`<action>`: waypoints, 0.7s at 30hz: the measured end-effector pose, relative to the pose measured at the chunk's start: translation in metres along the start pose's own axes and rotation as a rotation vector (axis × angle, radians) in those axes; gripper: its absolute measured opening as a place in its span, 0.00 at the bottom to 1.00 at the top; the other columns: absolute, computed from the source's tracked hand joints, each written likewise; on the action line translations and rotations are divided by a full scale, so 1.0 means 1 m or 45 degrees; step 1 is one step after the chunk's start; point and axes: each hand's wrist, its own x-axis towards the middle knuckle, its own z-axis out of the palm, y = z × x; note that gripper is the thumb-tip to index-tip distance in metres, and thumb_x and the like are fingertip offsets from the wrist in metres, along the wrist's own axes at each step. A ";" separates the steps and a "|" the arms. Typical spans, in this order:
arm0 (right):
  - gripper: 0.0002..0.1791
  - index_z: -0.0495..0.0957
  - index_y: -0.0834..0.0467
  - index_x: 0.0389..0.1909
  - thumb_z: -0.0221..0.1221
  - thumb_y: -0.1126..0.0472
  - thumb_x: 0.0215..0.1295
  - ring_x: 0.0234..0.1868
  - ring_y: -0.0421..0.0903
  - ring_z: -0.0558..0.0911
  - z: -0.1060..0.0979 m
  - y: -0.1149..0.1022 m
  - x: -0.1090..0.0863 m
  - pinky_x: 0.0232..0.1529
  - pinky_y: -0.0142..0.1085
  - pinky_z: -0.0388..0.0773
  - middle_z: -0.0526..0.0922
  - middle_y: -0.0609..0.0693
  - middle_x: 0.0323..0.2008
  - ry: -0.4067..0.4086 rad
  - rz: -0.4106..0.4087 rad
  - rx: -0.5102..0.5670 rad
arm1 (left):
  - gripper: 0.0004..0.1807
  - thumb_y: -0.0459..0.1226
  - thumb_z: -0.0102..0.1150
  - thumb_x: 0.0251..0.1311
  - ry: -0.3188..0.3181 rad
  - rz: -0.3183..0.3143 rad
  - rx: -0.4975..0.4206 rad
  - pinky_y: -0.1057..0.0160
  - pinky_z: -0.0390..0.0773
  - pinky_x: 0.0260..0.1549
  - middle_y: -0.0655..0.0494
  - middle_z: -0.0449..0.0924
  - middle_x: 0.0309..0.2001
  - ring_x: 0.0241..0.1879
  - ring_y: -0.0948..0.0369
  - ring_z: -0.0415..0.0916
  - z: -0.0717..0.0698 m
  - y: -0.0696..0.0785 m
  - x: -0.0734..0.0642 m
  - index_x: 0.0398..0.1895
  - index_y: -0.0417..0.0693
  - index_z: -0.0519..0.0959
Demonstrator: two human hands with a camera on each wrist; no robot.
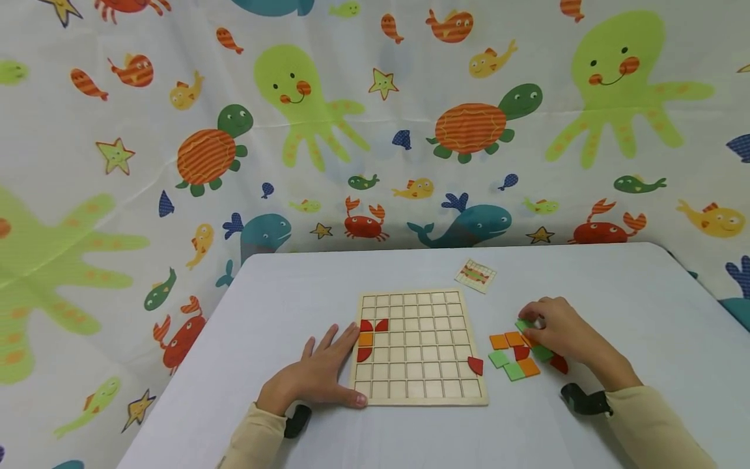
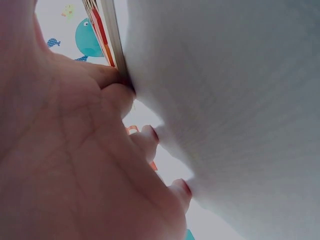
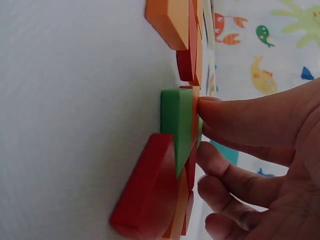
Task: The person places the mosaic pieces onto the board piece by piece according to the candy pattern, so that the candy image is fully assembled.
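Note:
My left hand (image 1: 319,378) lies with its fingers spread at the wooden grid board (image 1: 430,355), thumb at its lower left corner and index finger along its left edge. On the board's left columns sit red quarter-round tiles (image 1: 382,325) and an orange square tile (image 1: 366,339). Another red quarter-round tile (image 1: 476,365) overlaps the right edge. Over the loose tiles to the right, my right hand (image 1: 559,329) has curled fingers, thumb and index finger on either side of a light green tile (image 1: 525,324). The thumb tip is right at an orange tile (image 3: 195,105).
Around the right hand lie several loose tiles, among them a green square (image 1: 514,371), an orange square (image 1: 529,367) and a red quarter-round (image 1: 559,363). A small pattern card (image 1: 476,276) lies behind the board. A sea-animal curtain (image 1: 375,182) hangs behind the white table (image 1: 305,280).

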 end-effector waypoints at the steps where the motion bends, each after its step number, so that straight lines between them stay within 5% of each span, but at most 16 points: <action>1: 0.12 0.85 0.67 0.46 0.72 0.68 0.64 0.46 0.59 0.76 0.000 0.000 0.000 0.45 0.52 0.85 0.83 0.55 0.39 -0.007 0.009 -0.001 | 0.72 0.63 0.82 0.48 0.001 0.001 0.002 0.29 0.31 0.76 0.54 0.45 0.88 0.85 0.44 0.32 0.000 0.000 0.000 0.89 0.48 0.49; 9: 0.11 0.79 0.67 0.44 0.70 0.71 0.65 0.42 0.53 0.73 0.000 -0.002 0.001 0.37 0.39 0.82 0.76 0.51 0.34 -0.055 0.046 0.094 | 0.72 0.63 0.82 0.48 0.003 -0.006 0.007 0.29 0.32 0.76 0.54 0.45 0.88 0.85 0.44 0.33 0.000 0.001 -0.002 0.89 0.48 0.49; 15: 0.10 0.78 0.64 0.44 0.69 0.71 0.67 0.41 0.53 0.75 -0.001 -0.005 -0.002 0.42 0.44 0.82 0.78 0.52 0.36 -0.041 0.070 0.102 | 0.72 0.63 0.82 0.48 -0.005 -0.014 0.007 0.29 0.32 0.76 0.54 0.45 0.88 0.85 0.44 0.33 0.001 0.001 -0.002 0.89 0.49 0.49; 21: 0.07 0.80 0.64 0.47 0.65 0.69 0.71 0.39 0.51 0.77 -0.003 -0.009 -0.004 0.33 0.38 0.81 0.80 0.53 0.38 0.010 0.111 0.165 | 0.72 0.63 0.81 0.48 -0.005 -0.010 0.005 0.29 0.31 0.76 0.55 0.44 0.88 0.86 0.45 0.32 -0.001 0.002 -0.002 0.89 0.49 0.48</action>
